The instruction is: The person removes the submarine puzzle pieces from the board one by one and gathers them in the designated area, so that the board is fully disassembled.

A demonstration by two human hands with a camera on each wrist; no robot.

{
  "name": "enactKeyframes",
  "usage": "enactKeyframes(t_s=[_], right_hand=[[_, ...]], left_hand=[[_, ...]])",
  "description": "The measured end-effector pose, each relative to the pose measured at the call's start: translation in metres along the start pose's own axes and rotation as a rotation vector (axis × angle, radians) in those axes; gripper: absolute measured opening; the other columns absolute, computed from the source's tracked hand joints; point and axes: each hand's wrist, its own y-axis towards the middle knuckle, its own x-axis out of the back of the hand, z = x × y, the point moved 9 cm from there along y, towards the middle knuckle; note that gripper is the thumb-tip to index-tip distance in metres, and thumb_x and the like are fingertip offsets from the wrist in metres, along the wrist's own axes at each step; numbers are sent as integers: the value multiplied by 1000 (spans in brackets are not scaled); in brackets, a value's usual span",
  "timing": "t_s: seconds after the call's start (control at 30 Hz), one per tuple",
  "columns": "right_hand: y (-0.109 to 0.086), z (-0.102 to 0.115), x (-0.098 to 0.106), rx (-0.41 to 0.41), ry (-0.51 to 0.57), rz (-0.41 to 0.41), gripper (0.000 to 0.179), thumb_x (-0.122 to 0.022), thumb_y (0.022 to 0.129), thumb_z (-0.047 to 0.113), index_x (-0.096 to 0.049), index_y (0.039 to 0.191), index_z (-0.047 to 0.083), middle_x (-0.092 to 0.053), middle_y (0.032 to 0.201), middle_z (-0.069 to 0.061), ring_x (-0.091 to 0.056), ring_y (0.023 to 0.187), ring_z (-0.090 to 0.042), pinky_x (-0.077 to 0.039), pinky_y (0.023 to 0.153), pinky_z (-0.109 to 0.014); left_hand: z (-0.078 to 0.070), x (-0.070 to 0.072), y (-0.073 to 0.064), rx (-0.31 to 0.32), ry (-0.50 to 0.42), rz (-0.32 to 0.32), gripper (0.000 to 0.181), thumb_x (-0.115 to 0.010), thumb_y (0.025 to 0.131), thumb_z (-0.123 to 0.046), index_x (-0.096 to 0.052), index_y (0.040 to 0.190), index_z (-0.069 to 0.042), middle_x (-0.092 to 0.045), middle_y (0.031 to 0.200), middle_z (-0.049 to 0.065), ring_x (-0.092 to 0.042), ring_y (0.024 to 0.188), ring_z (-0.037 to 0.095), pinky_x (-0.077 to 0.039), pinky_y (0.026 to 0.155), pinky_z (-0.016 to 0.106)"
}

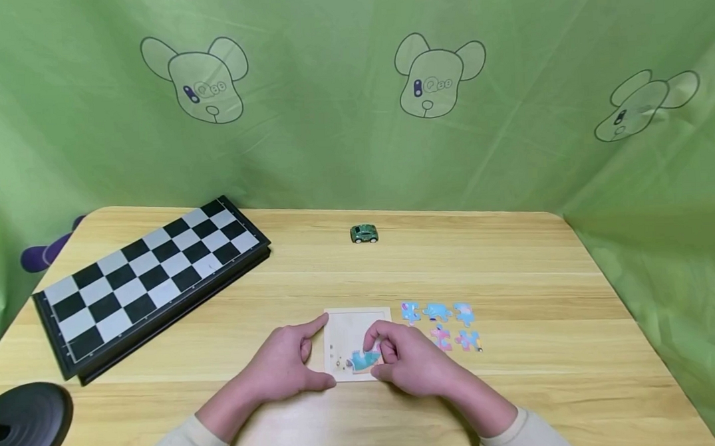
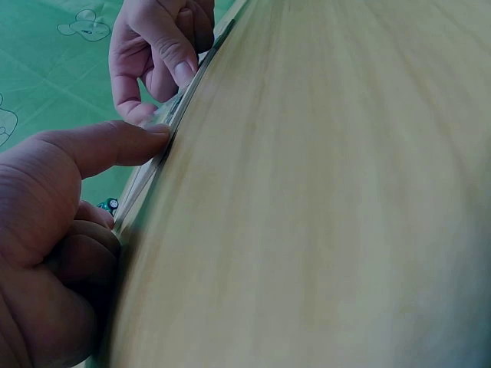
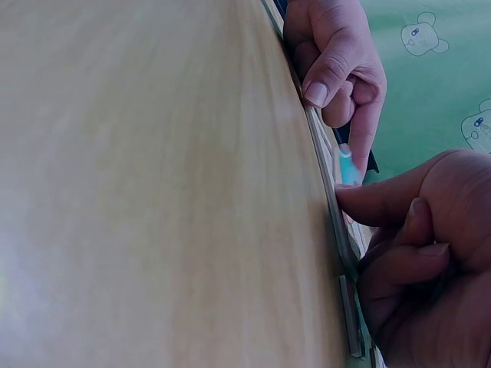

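Observation:
A small pale wooden puzzle tray point(image 1: 356, 326) lies flat on the table. My left hand point(image 1: 288, 362) steadies it at the left side, index finger at the far corner and thumb at the near one, the other fingers curled. Teal-and-pink puzzle pieces point(image 1: 361, 361) sit in the tray's near right part. Over them, my right hand point(image 1: 414, 360) holds a puzzle piece between bent index finger and thumb, low at the tray's right edge; its fingers hide much of that piece. In the left wrist view, the right thumb point(image 2: 182, 73) is at the tray's rim.
Several loose blue and pink puzzle pieces point(image 1: 438, 312) lie right of the tray, close to my right hand. A green toy car point(image 1: 364, 233) stands farther back. A folded chessboard point(image 1: 155, 265) occupies the left side, with a round black object point(image 1: 27, 424) at the near left.

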Motion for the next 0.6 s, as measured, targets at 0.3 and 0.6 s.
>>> enactKeyframes(t_s=[0.3, 0.6], right_hand=[[0, 2, 0, 18, 2, 4, 29, -76, 82, -3, -65, 101, 17, -35, 57, 8, -35, 52, -5, -44, 67, -29], [-2, 4, 2, -7, 38, -1, 31, -83, 80, 7, -67, 105, 11, -36, 57, 8, -35, 51, -5, -47, 68, -29]], left_hand=[[0, 0, -1, 2, 5, 1, 102, -93, 64, -27, -44, 148, 1, -30, 52, -12, -26, 46, 4, -28, 46, 24], [-1, 0, -1, -3, 5, 1, 102, -93, 64, -27, -44, 149, 1, -31, 51, -12, -27, 45, 4, -30, 46, 25]])
